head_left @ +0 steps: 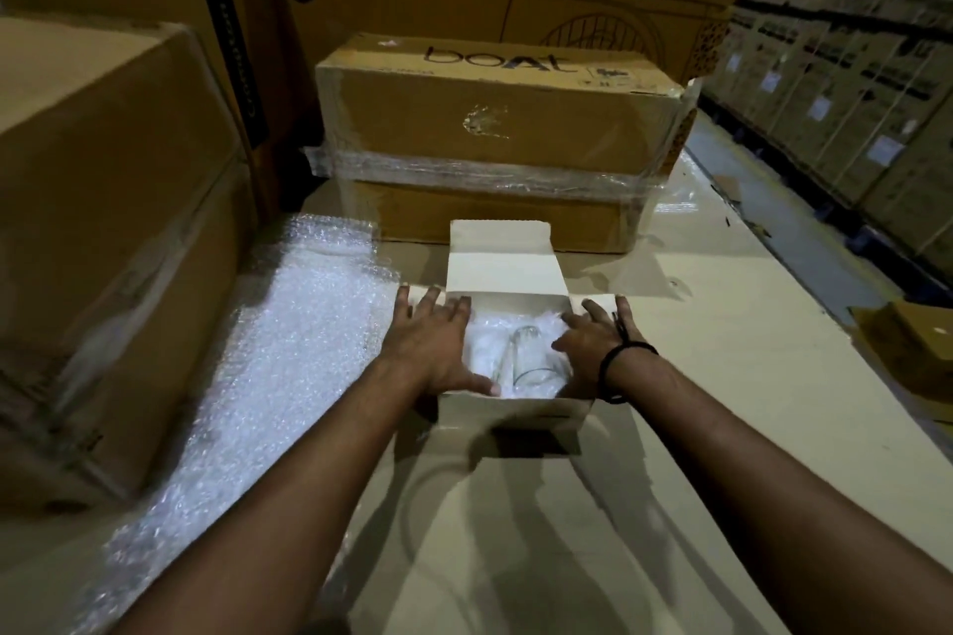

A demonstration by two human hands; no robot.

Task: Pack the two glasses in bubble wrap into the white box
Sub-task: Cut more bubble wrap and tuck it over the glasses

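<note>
Glasses in bubble wrap [521, 356] are sitting down inside the white box [508, 415] on the cardboard work surface [722, 376] — loose bubble wrap sheet [289, 325] off to the left, then left hand [430, 346] flat and spread over the box's left edge, right hand [593, 343] spread on the right edge — neither gripping.

Left hand [430, 348] and right hand [593, 343] rest flat on the open white box [510, 415] holding a bubble-wrapped glass [526, 364]
</note>
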